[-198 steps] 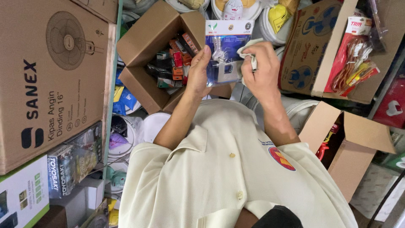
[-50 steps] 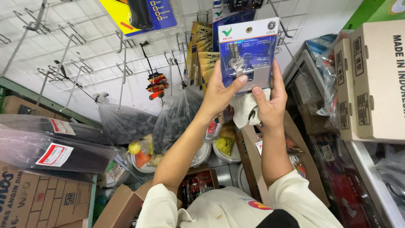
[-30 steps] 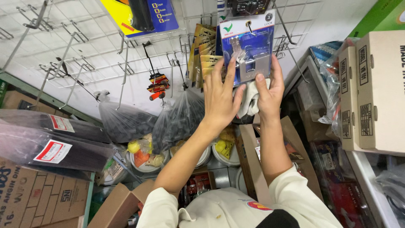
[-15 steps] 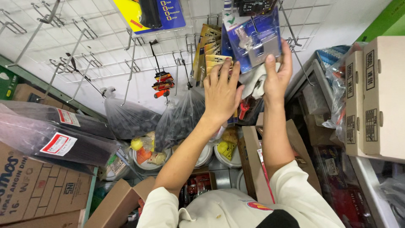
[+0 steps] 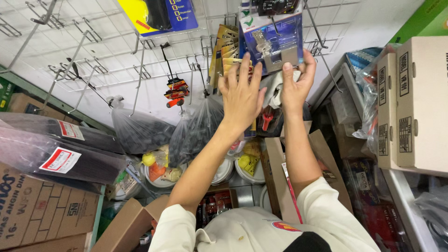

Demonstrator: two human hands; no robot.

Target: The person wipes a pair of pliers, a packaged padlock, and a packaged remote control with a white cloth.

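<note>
Padlock pack (image 5: 272, 39) now hangs high on the far wire rack (image 5: 93, 56), left hand (image 5: 241, 93) lifted off with fingers spread, right hand (image 5: 296, 84) still pinching its lower corner alongside a white cloth (image 5: 275, 86).

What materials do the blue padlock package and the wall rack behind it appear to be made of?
Padlock package: seemingly printed blue card under a clear, glossy plastic blister, since light glints on it; the lock inside looks like silvery metal. Wall rack: thin white wire grid with hooks, probably painted or coated metal.

A white wire grid wall rack (image 5: 116, 65) with hooks carries hanging blister-packed padlocks (image 5: 273, 39); yellow packets (image 5: 226, 51); small red tools (image 5: 175, 88).
</note>
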